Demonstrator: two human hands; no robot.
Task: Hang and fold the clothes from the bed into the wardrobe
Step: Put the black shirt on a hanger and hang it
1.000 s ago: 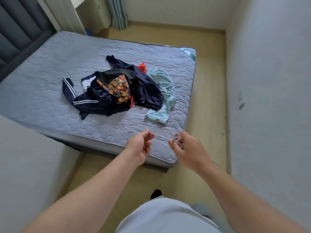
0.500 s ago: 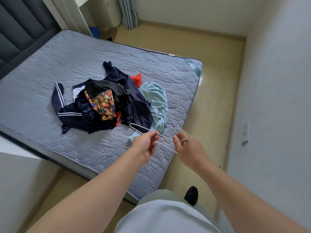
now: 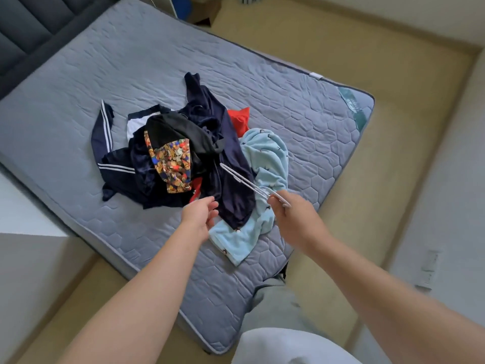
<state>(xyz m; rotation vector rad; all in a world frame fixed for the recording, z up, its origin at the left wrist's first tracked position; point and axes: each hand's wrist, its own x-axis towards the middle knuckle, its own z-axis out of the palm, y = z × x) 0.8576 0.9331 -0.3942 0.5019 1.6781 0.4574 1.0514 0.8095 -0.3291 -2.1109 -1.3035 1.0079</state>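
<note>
**Hands.** R hand point(image 3: 291, 216): fingers curled tight round the hook end of a white wire hanger point(image 3: 244, 181). Hanger is held off the bed, long end pointing up-left over the clothes. Poss. more than one hanger in the grip; cannot tell. L hand point(image 3: 200, 215): fingers loosely spread and holding nothing. It hovers just beside the lower edge of the navy top point(image 3: 231, 179), apart from the hanger.

**Clothes.** All in one loose pile on the bed, mid-mattress toward the near-right corner, none folded.
- Navy striped garment point(image 3: 118, 164), w/ white stripes, on the pile's left side.
- Black item point(image 3: 178, 130) on top, centre.
- Patterned cloth point(image 3: 173, 166), multicolour, draped over the dark items.
- Red item point(image 3: 238, 119) at the far-right side, partly under the navy top.
- Light blue garment point(image 3: 265, 158) on the right, partly under the navy top, running down close to the near mattress edge.

**Surroundings.** Bed is a grey quilted mattress point(image 3: 78, 114) w/ a dark padded headboard point(image 3: 31, 27) at upper left. Tan floor point(image 3: 341, 48) runs round the foot and right side. Pale wall point(image 3: 459, 179) at right.
</note>
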